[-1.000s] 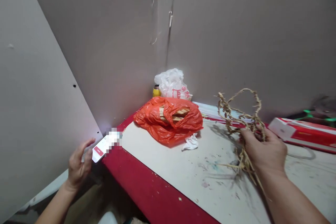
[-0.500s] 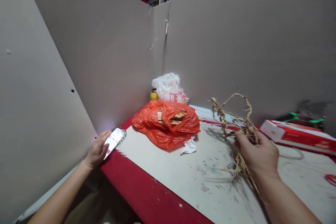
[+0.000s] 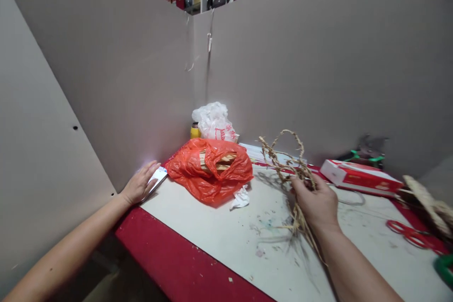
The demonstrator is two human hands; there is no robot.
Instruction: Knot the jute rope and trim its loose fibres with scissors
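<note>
My left hand (image 3: 140,184) is at the far left corner of the table, its fingers stretched out over a smartphone (image 3: 157,177). The phone's lit screen is partly covered by the hand. My right hand (image 3: 316,200) is closed around a bundle of twisted straw cord (image 3: 279,158), held above the white board. Knotted loops of cord rise over the fingers, and loose straw ends (image 3: 297,222) hang below. Between the hands lies an orange-red plastic bag (image 3: 212,188) with pale dry strips (image 3: 222,160) showing through its opening.
A crumpled tissue (image 3: 240,197) lies beside the bag. Behind it are a white plastic bag (image 3: 214,120) and a yellow jar (image 3: 195,130). To the right are a red-and-white box (image 3: 361,177), green-handled pruning shears (image 3: 368,151) and red-handled scissors (image 3: 410,235). Grey panels enclose the table.
The view has turned right, bringing the scissors into sight. My left fingers have straightened over the phone, which now sits lower at the table's edge. My right hand still holds the straw cord.
</note>
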